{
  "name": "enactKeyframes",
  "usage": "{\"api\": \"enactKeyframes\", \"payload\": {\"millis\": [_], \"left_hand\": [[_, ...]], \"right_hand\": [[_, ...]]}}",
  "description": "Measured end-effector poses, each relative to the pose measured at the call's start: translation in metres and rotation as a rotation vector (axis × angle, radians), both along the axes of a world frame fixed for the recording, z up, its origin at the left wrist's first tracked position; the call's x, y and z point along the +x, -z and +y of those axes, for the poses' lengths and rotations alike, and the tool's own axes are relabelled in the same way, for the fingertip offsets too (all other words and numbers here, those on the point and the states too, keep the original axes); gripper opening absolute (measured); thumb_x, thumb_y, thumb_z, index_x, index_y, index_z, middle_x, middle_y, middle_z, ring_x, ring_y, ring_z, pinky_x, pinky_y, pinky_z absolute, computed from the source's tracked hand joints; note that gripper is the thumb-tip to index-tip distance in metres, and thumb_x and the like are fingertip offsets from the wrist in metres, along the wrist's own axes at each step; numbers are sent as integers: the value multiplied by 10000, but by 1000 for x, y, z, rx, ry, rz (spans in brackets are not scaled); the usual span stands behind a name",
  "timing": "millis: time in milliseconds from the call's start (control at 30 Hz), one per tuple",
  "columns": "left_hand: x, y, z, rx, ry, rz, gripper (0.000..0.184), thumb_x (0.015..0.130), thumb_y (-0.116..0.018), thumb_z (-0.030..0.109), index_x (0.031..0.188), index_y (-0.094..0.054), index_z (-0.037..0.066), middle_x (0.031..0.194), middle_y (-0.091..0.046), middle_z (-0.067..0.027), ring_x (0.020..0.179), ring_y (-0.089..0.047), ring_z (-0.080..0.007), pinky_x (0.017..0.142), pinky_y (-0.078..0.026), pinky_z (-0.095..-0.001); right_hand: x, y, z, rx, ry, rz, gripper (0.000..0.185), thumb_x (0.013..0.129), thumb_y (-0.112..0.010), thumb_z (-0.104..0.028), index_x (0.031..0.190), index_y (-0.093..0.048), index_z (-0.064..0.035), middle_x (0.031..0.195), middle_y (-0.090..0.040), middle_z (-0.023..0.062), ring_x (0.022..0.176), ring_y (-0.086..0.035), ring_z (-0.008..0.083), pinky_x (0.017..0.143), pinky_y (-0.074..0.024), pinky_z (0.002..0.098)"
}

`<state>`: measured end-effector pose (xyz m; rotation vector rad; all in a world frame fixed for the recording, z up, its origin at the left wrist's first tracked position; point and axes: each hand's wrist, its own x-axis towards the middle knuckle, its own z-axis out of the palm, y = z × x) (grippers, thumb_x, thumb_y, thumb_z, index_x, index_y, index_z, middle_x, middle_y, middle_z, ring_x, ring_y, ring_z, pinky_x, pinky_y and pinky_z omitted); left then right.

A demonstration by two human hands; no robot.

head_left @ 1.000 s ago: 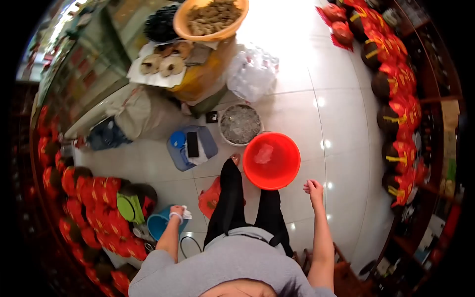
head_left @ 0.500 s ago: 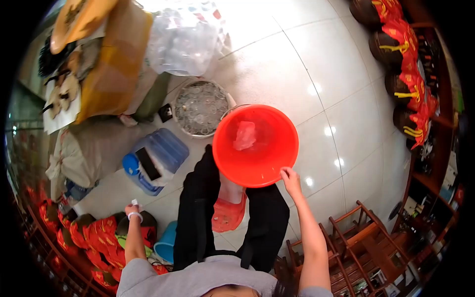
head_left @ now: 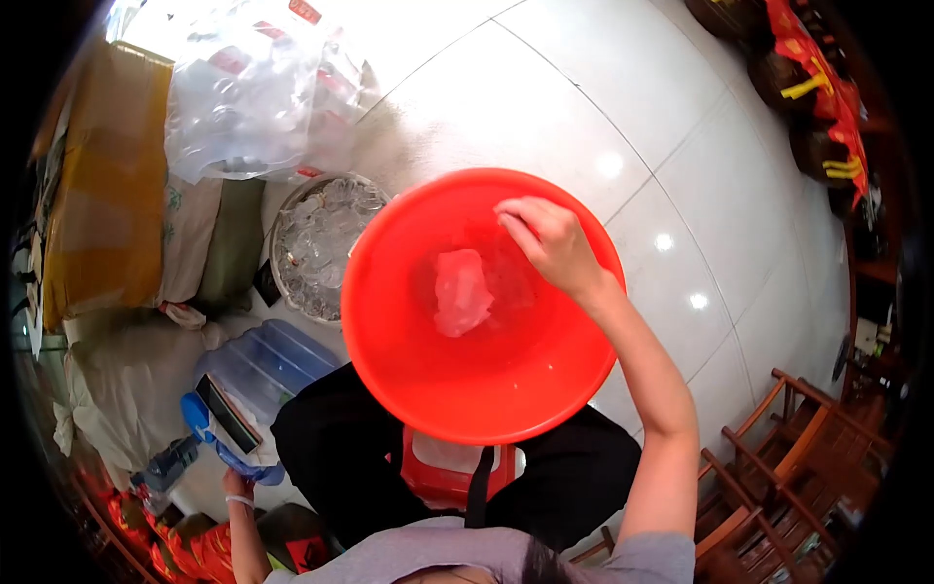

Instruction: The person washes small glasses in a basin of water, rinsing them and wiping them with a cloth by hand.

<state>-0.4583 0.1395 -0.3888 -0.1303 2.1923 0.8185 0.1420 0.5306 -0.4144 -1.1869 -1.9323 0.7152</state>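
A large red bucket [head_left: 486, 414] stands in front of my knees, its wide mouth facing up. At its bottom lies a crumpled pale pinkish piece [head_left: 461, 292], perhaps a cloth or plastic bag, beside some shallow water. My right hand [head_left: 550, 238] is over the bucket's mouth with its fingers curled and pressed together; whether anything is in them is hidden. Low on the left, my left hand [head_left: 236, 483] is beside the blue handle end of a clear blue water jug [head_left: 268, 360]. Its fingers are small and unclear. A dark phone-like slab [head_left: 229, 414] rests on the jug.
A round basin of clear glass or plastic pieces [head_left: 326, 243] stands left of the bucket. Beyond are a clear bag [head_left: 243, 107], a yellow-taped carton [head_left: 112, 175] and sacks [head_left: 126, 389]. Wooden chairs [head_left: 788, 457] stand at right; dark jars with red cloth [head_left: 817, 88] line the shelf.
My body has come lower and closer to the bucket, which looks larger. My right hand has left the rim and moved over the mouth. My left hand has come near the jug.
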Motion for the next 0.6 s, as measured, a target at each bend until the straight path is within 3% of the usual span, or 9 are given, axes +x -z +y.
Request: {"api": "enactKeyframes", "payload": {"millis": [67, 133, 167, 267, 300, 367, 400, 467, 600], "left_hand": [[-5, 10, -2, 32, -7, 26, 239, 840, -439, 170, 1024, -562, 81, 844, -622, -50, 713, -603, -186, 570, -491, -281], [-6, 17, -3, 125, 27, 80, 261, 787, -460, 64, 1024, -562, 23, 824, -629, -114, 669, -622, -211, 512, -529, -331], [-40, 28, -26, 74, 139, 116, 259, 775, -457, 59, 1004, -565, 5, 787, -622, -110, 617, -616, -214, 469, -515, -328], [-28, 35, -15, 62, 100, 245, 263, 758, -451, 40, 988, -566, -16, 757, -613, -103, 580, -604, -208, 437, -490, -331], [-32, 37, -12, -5, 180, 323, 257, 750, -463, 31, 979, -564, -29, 729, -604, -105, 556, -594, -209, 444, -474, -321], [-52, 52, -14, 203, 452, 319, 242, 760, -487, 52, 973, -563, -37, 747, -605, -112, 579, -592, -205, 475, -481, -320], [-37, 58, -7, 366, 287, 301, 242, 777, -498, 103, 965, -569, -32, 784, -609, -100, 611, -594, -195, 494, -483, -307], [-9, 42, -7, 445, 181, 188, 226, 808, -508, 166, 939, -572, -7, 775, -611, -67, 623, -597, -160, 492, -480, -256], [2, 29, 2, 449, 85, 43, 203, 801, -512, 144, 935, -569, 3, 721, -596, -52, 577, -573, -136, 462, -462, -233]], "right_hand": [[-3, -8, -3, 41, 4, -7, 73, 778, -550, -51, 799, -577, 13, 762, -605, 137, 697, -586, 286, 601, -470, 354], [2, -29, -16, 111, -2, -17, 87, 782, -550, -66, 794, -580, 14, 763, -608, 137, 699, -587, 284, 602, -469, 356], [-3, -38, -30, 81, 4, -27, 94, 784, -555, -57, 820, -586, 25, 779, -617, 137, 713, -596, 269, 621, -477, 334], [4, -80, -65, 10, 39, -64, 123, 790, -562, -70, 843, -592, 37, 807, -628, 140, 732, -605, 258, 653, -484, 317], [9, -85, -77, 29, 39, -134, 128, 791, -562, -82, 841, -594, 31, 808, -629, 141, 735, -607, 255, 654, -484, 316], [15, -95, -105, 35, 60, -229, 160, 801, -535, -153, 822, -605, -10, 799, -619, 138, 753, -595, 287, 663, -472, 356], [19, -102, -118, 46, 62, -230, 160, 801, -535, -153, 822, -605, -10, 799, -619, 138, 753, -595, 287, 663, -472, 356], [23, -111, -150, -134, 139, -191, 169, 803, -533, -157, 836, -610, -11, 812, -623, 140, 762, -595, 292, 680, -472, 359], [38, -96, -193, -289, 197, -312, 206, 797, -547, -187, 879, -618, -12, 832, -632, 147, 792, -602, 295, 712, -472, 358]]}}
